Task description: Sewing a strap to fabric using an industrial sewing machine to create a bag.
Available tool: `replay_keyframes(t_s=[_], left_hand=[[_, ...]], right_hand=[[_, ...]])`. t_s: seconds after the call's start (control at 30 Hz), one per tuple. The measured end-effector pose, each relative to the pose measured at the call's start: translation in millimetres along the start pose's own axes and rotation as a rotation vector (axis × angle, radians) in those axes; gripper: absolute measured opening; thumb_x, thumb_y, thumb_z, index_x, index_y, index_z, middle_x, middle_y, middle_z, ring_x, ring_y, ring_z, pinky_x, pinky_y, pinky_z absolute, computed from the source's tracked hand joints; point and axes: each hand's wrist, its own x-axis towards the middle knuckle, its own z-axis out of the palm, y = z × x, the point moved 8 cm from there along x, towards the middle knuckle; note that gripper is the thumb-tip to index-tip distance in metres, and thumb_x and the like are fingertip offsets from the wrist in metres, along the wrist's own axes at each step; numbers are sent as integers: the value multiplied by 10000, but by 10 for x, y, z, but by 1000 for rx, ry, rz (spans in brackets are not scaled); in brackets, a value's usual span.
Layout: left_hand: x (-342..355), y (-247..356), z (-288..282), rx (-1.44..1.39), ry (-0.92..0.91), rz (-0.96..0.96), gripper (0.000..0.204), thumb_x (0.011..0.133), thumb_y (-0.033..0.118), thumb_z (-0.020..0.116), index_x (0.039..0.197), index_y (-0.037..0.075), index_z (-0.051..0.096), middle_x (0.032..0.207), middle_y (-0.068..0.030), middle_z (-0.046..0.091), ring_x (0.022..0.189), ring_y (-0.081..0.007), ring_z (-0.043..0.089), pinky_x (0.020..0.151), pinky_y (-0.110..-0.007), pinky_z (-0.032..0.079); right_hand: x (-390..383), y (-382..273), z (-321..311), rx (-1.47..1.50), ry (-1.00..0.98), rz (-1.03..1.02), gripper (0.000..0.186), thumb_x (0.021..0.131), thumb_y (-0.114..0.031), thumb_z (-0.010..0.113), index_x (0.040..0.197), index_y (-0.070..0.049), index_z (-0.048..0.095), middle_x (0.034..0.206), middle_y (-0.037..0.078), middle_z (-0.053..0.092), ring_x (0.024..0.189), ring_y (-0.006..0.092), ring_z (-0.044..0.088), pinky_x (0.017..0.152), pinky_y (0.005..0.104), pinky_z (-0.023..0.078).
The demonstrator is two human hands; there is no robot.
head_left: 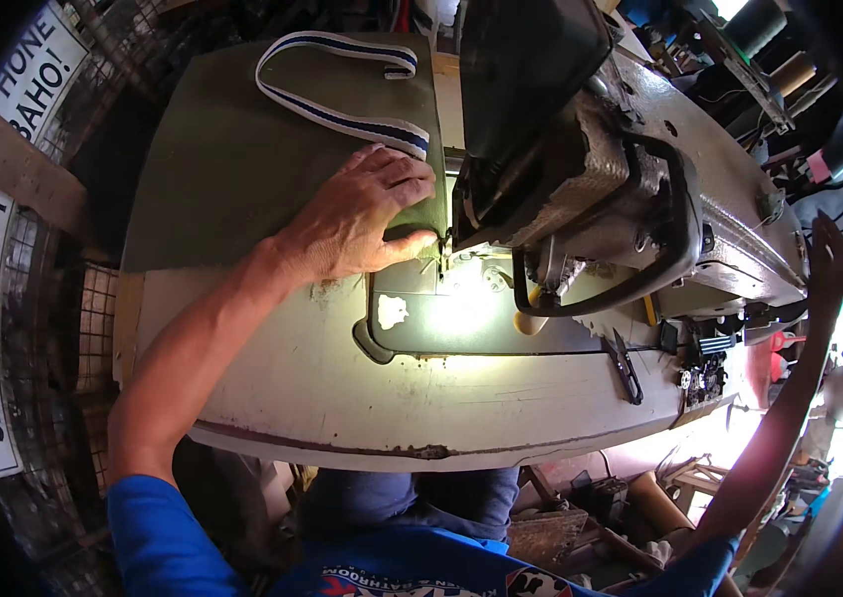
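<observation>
My left hand (372, 214) lies on a dark green piece of fabric (212, 169), with the thumb spread away from the fingers and close to the needle area of a sewing machine (660, 179). Just beyond my fingertips, a white strap with dark blue stripes (342, 117) curves loosely over the fabric. The fabric's right edge runs beside the presser foot (446, 249). Out at the far right end of the machine, my right hand (826, 247) is raised near the handwheel side; its fingers are dark and hard to make out.
A lamp lights the metal plate (541, 336) set into the white table (322, 398). On the table's right lies a slim black tool (624, 368), perhaps thread snips. A black looped bar (675, 259) juts from the machine. Thread spools (755, 25) stand at the upper right; wire mesh borders the left.
</observation>
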Motion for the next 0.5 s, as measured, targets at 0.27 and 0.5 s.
replay_keyframes(t_s=[0.27, 0.5], left_hand=[[317, -219, -161, 108, -15, 156, 391, 910, 277, 653, 1206, 23, 622, 1241, -105, 612, 1265, -274, 504, 1144, -427, 333], [282, -450, 161, 180, -63, 198, 406, 977, 275, 530, 1346, 112, 579, 1458, -43, 499, 1368, -284, 421, 1194, -430, 269]], right_hand=[[-140, 1064, 262, 7, -317, -147, 481, 1025, -230, 355, 1412, 20, 492, 1413, 159, 536, 1314, 252, 486, 1133, 378, 331], [-781, 1068, 262, 38, 255, -1, 474, 1011, -222, 442, 1426, 5, 474, 1129, 138, 624, 976, 235, 624, 828, 353, 523]])
